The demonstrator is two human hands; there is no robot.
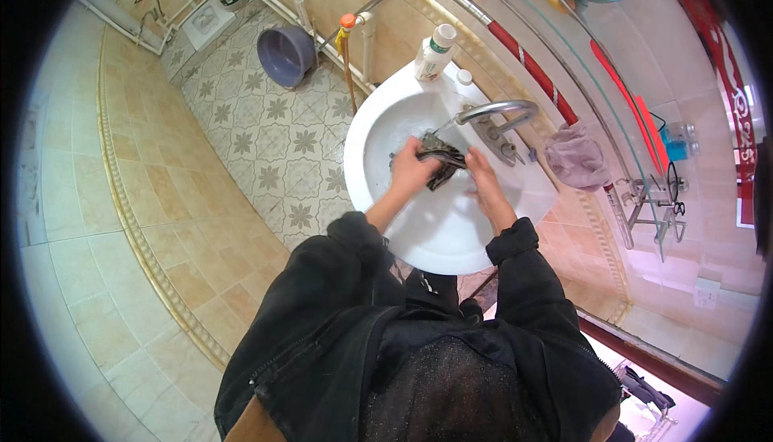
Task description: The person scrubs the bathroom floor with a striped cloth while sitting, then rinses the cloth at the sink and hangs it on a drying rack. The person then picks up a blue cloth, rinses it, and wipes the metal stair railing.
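A wet, dark patterned cloth [444, 161] is bunched up over the basin of a white ceramic sink [447, 233]. My left hand [413, 167] grips its left side, thumb laid across the folds. At the cloth's right end are the fingers of my right hand [485, 185], slightly blurred; whether they grip it or only touch it is unclear. Water runs from the curved chrome faucet [498, 111] toward the cloth's upper part. The drain is hidden.
On the sink's back rim stand a white bottle [433, 55] and a small white cap [464, 76]. A glass shelf [604, 113] and a red-wrapped rail [531, 70] run along the wall. A mauve cloth [577, 157] hangs there. A grey-purple basin [286, 57] is on the tiled floor [266, 140].
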